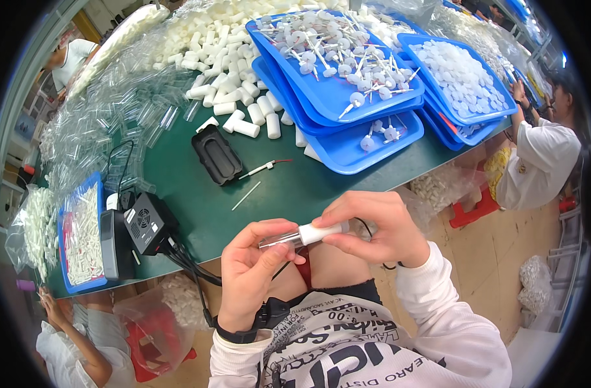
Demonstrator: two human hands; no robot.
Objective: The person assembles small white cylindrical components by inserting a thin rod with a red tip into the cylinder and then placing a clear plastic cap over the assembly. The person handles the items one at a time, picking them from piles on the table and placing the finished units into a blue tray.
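A clear tube (279, 237) with a white cap (321, 232) is held in the air just off the near edge of the green tabletop (198, 194), over the lap. The left hand (250, 271) is clenched round the clear end; the right hand (373, 226) is pinched on the white cap end, fingertips (331, 240) touching it. Both grips are grasping the same piece. On the tabletop, beyond the hands, a thin white stick (246, 195) is laid loose, with a red-tipped white stick (264, 168) just past it and a black moulded tray (216, 155) beside that. A black box unit with fan vents (143, 223) is set at the near edge toward the left, cables hanging off it. A blue tray of small white sticks (82, 236) is placed at the near left corner. Stacked blue trays (347, 123) holding white disc-headed pins are seen toward the far right, another blue tray of white round caps (460, 77) beside them. Loose white cylinders (237, 97) are heaped at the far middle, clear tubes (114, 123) spread to their left. Other persons are seated at the right (541, 155) and lower left (75, 349).
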